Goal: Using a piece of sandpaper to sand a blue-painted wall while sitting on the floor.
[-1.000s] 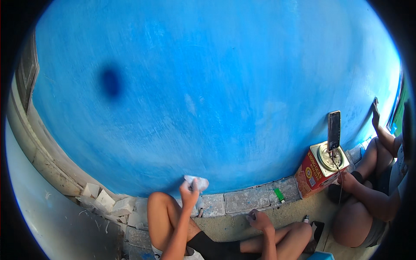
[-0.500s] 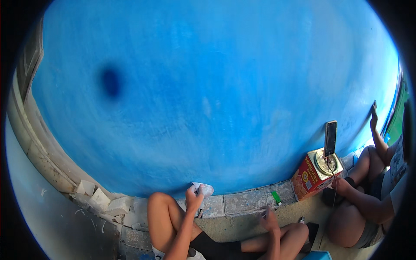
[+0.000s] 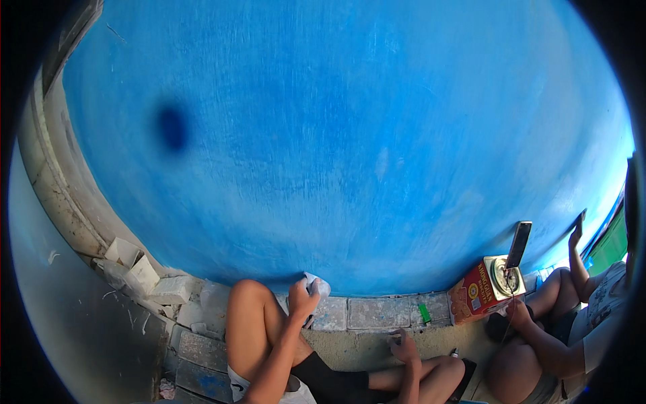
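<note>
My left hand is closed around a whitish, crumpled sheet close to the foot of the blue wall. What the sheet is made of cannot be made out. Above my bent leg, my right hand hangs with its fingers loosely bent and apart; nothing shows in it. A small green object lies on the grey block ledge, beyond my right hand.
A red biscuit tin carries a phone propped above its lid. At right sits another person, one hand near a cable, the other raised to the wall with a dark flat object. Broken white blocks lie left.
The head view has shifted. My left hand and sheet have moved slightly up along the wall; the sheet stands more upright. The other person's raised hand is lower. My right hand's fingers have shifted.
</note>
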`<state>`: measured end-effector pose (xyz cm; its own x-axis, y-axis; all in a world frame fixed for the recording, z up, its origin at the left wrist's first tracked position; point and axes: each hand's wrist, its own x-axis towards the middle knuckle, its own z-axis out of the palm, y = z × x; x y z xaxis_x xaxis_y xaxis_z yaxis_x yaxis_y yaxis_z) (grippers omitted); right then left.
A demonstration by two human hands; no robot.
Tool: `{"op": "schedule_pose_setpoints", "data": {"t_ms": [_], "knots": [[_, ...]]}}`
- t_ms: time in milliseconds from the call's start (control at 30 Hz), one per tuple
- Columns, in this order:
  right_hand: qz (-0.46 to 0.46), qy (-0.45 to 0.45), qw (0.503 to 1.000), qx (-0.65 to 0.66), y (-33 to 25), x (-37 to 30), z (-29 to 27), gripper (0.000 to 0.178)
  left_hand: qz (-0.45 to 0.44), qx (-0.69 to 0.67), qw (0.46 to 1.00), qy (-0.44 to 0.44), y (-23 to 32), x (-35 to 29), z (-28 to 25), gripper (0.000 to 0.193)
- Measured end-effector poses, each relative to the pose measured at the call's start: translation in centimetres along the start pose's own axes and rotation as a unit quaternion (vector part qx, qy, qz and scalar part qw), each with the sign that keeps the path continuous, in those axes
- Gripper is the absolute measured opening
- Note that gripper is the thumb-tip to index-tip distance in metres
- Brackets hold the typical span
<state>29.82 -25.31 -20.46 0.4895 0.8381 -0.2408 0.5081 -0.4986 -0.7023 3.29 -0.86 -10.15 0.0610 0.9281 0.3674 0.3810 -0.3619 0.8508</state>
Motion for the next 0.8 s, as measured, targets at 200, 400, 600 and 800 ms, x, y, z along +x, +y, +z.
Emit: {"op": "schedule_pose_setpoints", "data": {"t_ms": [200,400,600,800], "knots": [[-0.143,0.31,0.903,0.259,-4.2,-0.5,-7.8,0.036,-0.003,-0.042,0.999,-0.008,-2.3,-0.2,0.8,0.026],[-0.194,0.483,0.755,0.399,-15.5,-2.3,-15.8,0.036,-0.033,-0.049,0.998,-0.008,-2.4,-0.1,1.3,0.025],[-0.36,-0.054,0.92,0.146,-21.4,-5.2,-10.2,0.04,-0.01,-0.066,0.998,-0.012,-4.2,-0.1,1.9,0.026],[-0.015,-0.102,0.952,0.289,-13.9,-2.8,2.9,0.036,-0.008,-0.068,0.998,-0.004,-3.0,-0.1,0.3,0.027]]}}
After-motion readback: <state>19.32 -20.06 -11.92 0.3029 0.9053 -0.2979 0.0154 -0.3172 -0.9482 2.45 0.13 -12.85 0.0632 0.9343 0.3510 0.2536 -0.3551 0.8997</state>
